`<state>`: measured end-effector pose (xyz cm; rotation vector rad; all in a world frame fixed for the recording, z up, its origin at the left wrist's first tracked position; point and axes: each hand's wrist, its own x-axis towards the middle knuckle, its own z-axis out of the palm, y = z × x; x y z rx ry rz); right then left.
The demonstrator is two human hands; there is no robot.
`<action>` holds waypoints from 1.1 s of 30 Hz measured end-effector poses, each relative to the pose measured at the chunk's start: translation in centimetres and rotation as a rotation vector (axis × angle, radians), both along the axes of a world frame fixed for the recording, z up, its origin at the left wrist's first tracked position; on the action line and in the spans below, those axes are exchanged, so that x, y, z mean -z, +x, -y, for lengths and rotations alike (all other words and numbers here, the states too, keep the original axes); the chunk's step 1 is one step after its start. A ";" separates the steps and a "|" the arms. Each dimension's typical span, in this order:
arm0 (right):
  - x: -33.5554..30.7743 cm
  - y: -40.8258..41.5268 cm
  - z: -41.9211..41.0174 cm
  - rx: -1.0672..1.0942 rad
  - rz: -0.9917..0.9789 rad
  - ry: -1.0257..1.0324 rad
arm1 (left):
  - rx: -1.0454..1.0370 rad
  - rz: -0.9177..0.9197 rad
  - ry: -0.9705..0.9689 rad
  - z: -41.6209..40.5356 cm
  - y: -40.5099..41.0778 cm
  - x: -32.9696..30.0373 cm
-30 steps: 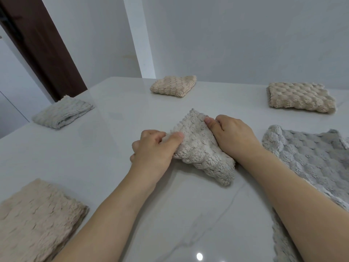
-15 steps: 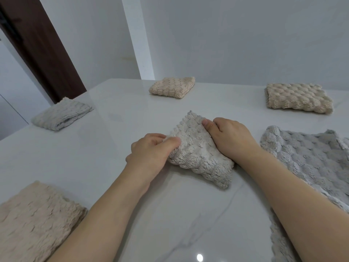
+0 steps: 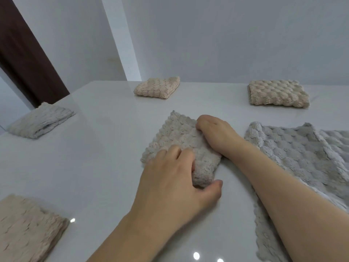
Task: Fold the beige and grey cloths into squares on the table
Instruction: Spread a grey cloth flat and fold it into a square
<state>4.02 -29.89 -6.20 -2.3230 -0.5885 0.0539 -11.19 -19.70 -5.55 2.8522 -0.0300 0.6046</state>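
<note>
Left hand (image 3: 173, 178): laid over near end of folded grey cloth (image 3: 181, 146), fingers bent across top, thumb hooked round near corner, gripping that end. Right hand (image 3: 213, 133): on far right edge of same cloth, fingers curled down onto pile, pressing; whether edge is pinched, cannot tell. Right forearm crossing above left edge of spread cloth.

Folded grey cloth: mid tabletop (image 3: 105, 148), lying flat as narrow folded pad, long axis running from far left to near right, far corner free of both hands.

Spread grey cloth (image 3: 294, 154): right of hands, unfolded, one far corner flipped over, near part trailing toward bottom edge of view beneath right forearm. Just beside folded grey cloth, small strip of tabletop showing between.

Folded beige cloth, far centre (image 3: 157, 87): square pad near back edge of tabletop, well apart from hands.
Folded beige cloth, far right (image 3: 277, 93): thicker pad, bubbly surface, near back edge, beyond spread grey cloth.
Folded grey cloth, far left (image 3: 40, 121): at left edge of tabletop, slightly blurred.
Folded beige cloth, near left (image 3: 26, 229): bottom left corner of view, partly cut off by frame, blurred.

Tabletop: white, glossy, light spots reflected near bottom edge. Grey wall (image 3: 226, 38) behind; dark brown door frame (image 3: 24, 55) at upper left.
</note>
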 end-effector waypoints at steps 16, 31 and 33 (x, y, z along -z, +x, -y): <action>0.7 0.3 -0.8 0.058 0.143 -0.140 | -0.152 0.080 0.166 -0.6 2.8 2.0; 1.0 0.4 -0.8 0.085 0.197 -0.134 | -0.073 -0.325 0.019 -0.2 1.0 0.5; 1.0 0.4 -0.8 0.082 0.187 -0.135 | -0.066 -0.392 -0.075 -0.6 1.0 0.1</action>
